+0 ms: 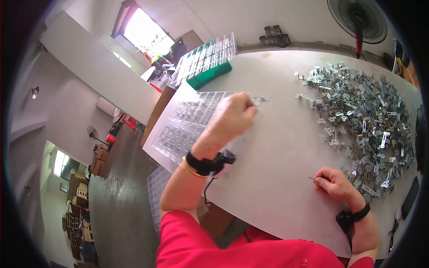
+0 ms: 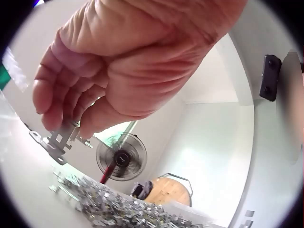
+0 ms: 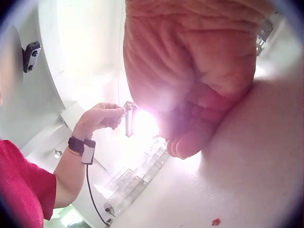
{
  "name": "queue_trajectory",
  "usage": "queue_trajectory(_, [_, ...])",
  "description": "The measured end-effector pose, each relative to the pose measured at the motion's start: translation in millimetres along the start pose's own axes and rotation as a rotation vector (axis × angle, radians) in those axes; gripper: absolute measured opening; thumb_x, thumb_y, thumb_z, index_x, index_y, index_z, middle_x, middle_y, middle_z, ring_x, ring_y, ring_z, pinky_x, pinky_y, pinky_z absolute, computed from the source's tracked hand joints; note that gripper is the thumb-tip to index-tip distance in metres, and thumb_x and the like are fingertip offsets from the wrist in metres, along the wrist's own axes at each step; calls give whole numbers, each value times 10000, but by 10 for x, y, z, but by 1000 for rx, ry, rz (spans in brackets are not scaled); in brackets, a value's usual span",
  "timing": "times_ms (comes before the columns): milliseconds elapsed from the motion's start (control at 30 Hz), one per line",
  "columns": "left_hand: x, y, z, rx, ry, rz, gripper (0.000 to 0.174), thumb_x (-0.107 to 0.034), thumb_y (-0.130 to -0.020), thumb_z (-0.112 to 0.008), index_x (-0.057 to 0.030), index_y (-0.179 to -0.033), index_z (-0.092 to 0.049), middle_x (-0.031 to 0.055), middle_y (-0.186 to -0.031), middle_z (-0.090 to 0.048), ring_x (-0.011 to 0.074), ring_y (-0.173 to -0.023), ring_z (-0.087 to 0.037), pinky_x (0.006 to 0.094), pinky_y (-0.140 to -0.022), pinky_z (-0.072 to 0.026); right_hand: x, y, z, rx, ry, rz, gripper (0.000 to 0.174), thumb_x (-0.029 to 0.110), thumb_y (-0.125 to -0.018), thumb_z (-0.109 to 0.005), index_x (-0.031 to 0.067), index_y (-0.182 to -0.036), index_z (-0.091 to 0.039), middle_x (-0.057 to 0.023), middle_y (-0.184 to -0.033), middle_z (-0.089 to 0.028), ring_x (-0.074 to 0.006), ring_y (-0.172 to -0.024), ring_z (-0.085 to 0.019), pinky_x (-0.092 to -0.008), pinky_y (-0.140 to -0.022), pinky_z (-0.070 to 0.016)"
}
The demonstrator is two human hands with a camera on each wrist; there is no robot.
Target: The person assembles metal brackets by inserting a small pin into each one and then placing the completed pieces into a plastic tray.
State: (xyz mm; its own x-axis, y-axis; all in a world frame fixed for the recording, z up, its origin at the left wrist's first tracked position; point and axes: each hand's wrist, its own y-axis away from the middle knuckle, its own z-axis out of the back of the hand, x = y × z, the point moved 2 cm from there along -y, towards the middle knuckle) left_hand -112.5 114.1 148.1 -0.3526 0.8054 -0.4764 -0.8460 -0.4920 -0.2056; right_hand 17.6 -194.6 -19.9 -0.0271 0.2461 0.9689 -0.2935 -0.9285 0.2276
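Note:
Between thumb and fingertips, my left hand [image 1: 234, 116] pinches a small metal bracket [image 1: 260, 99], held over the table beside a clear compartment tray [image 1: 196, 111]. In the left wrist view the bracket [image 2: 58, 142] shows below the fingertips of the left hand [image 2: 128, 61]. My right hand [image 1: 335, 184] is low over the table, left of a pile of metal brackets [image 1: 357, 116], its fingers curled round a thin small piece [image 1: 311, 178]. The right wrist view shows that hand [image 3: 194, 71] with curled fingers; its piece is mostly hidden there.
A second clear tray with a green bin [image 1: 210, 75] stands at the table's back left. Another clear tray [image 1: 157, 192] is below the table's left edge. Scissors [image 1: 395, 223] and a dark flat object [image 1: 410, 198] lie at the right. A fan [image 1: 357, 20] stands behind.

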Motion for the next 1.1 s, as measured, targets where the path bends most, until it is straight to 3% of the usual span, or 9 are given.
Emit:
queue_trajectory(200, [772, 154, 799, -185, -148, 178, 206, -139, -867, -700, 66, -891, -692, 82, -704, -684, 112, -583, -642, 269, -548, -525, -7, 0, -18, 2, -73, -59, 120, 128, -1012, -602, 15, -990, -634, -21, -789, -670, -83, -682, -630, -253, -622, -534])
queue_trajectory(300, [1186, 376, 1000, -188, -191, 240, 202, -125, -856, -703, 75, -864, -678, 81, -703, -679, 119, -592, -652, 263, -541, -529, -23, -12, -9, 3, -95, -67, 119, 126, -1013, -601, 13, -992, -628, -27, -793, -670, -88, -694, -634, -256, -624, -541])
queue_trajectory(433, [1354, 719, 1079, -150, -132, 375, 193, -115, -852, -703, 75, -847, -668, 75, -701, -673, 118, -589, -650, 259, -534, -527, 0, -20, -6, -7, -77, -88, 121, 122, -1011, -606, 6, -980, -622, -33, -788, -668, -92, -684, -631, -255, -618, -535])
queue_trajectory(500, [1509, 858, 1062, -151, -159, 430, 232, -191, -811, -694, 38, -849, -700, 127, -694, -693, 190, -591, -674, 341, -629, -536, 17, -23, -6, -1, -75, -93, 119, 118, -1010, -607, 5, -976, -620, -35, -785, -668, -93, -675, -627, -255, -612, -529])
queue_trajectory(767, [1562, 918, 1128, -146, -214, 495, 242, -188, -808, -698, 43, -878, -705, 138, -717, -705, 195, -631, -683, 335, -637, -533, 0, -19, 8, -3, -68, -74, 111, 106, -1009, -607, 4, -968, -618, -31, -777, -664, -92, -648, -613, -252, -607, -513])
queue_trajectory(967, [1686, 613, 1175, -242, -293, 353, 255, -198, -791, -689, 50, -843, -706, 209, -769, -710, 306, -742, -713, 396, -714, -543, -16, -22, 14, 4, -88, -68, 115, 112, -1011, -615, 3, -977, -623, -29, -779, -665, -91, -656, -616, -252, -609, -518])
queue_trajectory(1033, [1637, 402, 1141, -182, -293, 333, 265, -206, -774, -685, 52, -830, -706, 234, -792, -707, 356, -811, -712, 430, -755, -540, 10, -17, 6, -3, -89, -90, 116, 112, -1011, -617, 0, -984, -624, -32, -783, -666, -93, -662, -622, -252, -614, -525])
queue_trajectory(1067, [1763, 276, 1110, -187, -342, 281, 221, -163, -795, -708, 53, -839, -691, 124, -663, -676, 171, -562, -667, 324, -565, -545, 18, -14, 4, -9, -85, -86, 116, 112, -1011, -617, 0, -984, -624, -32, -783, -666, -93, -662, -622, -252, -614, -525])
queue_trajectory(1100, [1809, 169, 1078, -191, -337, 274, 221, -163, -795, -708, 53, -839, -691, 124, -663, -676, 171, -562, -667, 324, -565, -545, 22, -12, 2, -10, -89, -89, 117, 114, -1011, -618, 0, -986, -625, -33, -786, -668, -94, -664, -624, -252, -617, -529])
